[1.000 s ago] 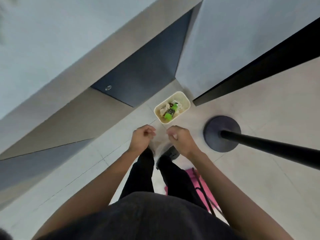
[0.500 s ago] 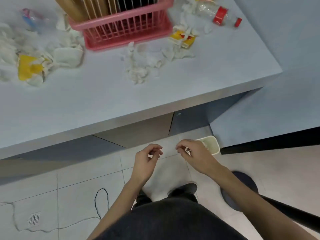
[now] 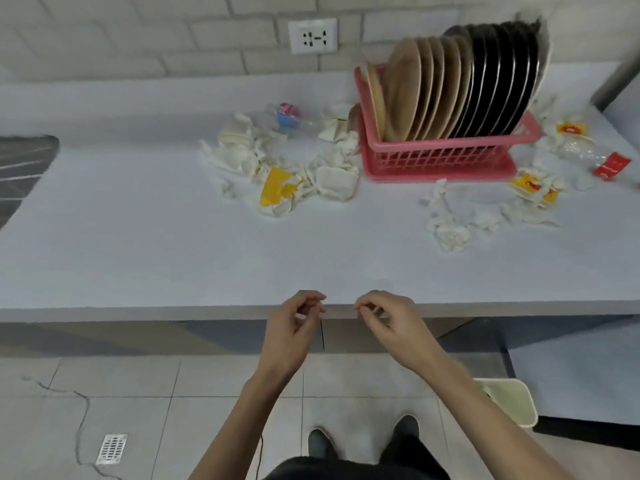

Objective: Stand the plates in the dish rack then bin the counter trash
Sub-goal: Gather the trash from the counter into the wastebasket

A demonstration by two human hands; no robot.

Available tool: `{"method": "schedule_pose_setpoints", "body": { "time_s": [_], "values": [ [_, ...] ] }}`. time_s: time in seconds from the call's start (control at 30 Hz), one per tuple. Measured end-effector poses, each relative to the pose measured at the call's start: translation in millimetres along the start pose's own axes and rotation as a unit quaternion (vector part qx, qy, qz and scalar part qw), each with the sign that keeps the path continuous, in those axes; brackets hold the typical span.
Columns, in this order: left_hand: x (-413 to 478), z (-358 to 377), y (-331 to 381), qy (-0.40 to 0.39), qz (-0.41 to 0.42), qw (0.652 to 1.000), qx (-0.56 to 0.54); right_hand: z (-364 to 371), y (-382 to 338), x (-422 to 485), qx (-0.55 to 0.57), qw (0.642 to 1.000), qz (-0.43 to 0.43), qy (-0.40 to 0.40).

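The fingers (image 3: 308, 296) of my left hand (image 3: 291, 330) and of my right hand (image 3: 394, 323) are loosely curled, thumb tips close to the forefingers, and I see nothing held in either: both are empty. A second ago they hung much the same way over the bin (image 3: 509, 400) down on the floor, where a green bottle and some tissue lay inside. Since then I have straightened up and my head has swung back, so the hands now hover at the front edge of the tabletop (image 3: 138, 237); whether they touch it I cannot tell. I take that to mean one load has gone in and I am back for the next. The bin stands at four o'clock from my hands, on the floor to the right of my feet.

The plates (image 3: 450, 84) stand on edge in the pink dish rack (image 3: 443, 157) at one o'clock, tan ones left, black ones right; I see none lying loose, so that half looks finished. What remains is trash: a heap of crumpled tissue (image 3: 249, 154) with a yellow wrapper (image 3: 275, 187) at eleven o'clock, a clear bottle (image 3: 291, 116) just behind it, a smaller tissue clump (image 3: 450, 226) at two o'clock in front of the rack, and yellow packets (image 3: 530, 185) and a red-labelled bottle (image 3: 609, 164) farther out the same way. The smaller clump looks the shortest reach and lies on the bin's side.
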State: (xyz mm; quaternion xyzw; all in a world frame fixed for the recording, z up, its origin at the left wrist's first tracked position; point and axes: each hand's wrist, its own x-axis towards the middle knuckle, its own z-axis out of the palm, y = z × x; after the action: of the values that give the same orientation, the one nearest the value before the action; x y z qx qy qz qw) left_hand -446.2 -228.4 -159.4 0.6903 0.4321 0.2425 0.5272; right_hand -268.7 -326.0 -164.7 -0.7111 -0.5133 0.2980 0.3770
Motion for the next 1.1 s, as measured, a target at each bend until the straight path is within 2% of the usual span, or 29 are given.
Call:
{"method": "schedule_pose_setpoints", "body": {
  "time_s": [0.13, 0.83, 1.1],
  "values": [
    [13, -27, -1, 0.036, 0.000, 0.999, 0.000, 13, -16, 26, 0.022, 1.000, -0.010, 0.008],
    [80, -48, 8, 0.154, -0.079, 0.983, 0.059, 0, -14, 154, 0.059, 0.989, -0.065, -0.118],
    [137, -89, -2, 0.150, -0.038, 0.983, 0.096, 5, -24, 201, 0.051, 0.991, -0.076, -0.098]
  ]
}}
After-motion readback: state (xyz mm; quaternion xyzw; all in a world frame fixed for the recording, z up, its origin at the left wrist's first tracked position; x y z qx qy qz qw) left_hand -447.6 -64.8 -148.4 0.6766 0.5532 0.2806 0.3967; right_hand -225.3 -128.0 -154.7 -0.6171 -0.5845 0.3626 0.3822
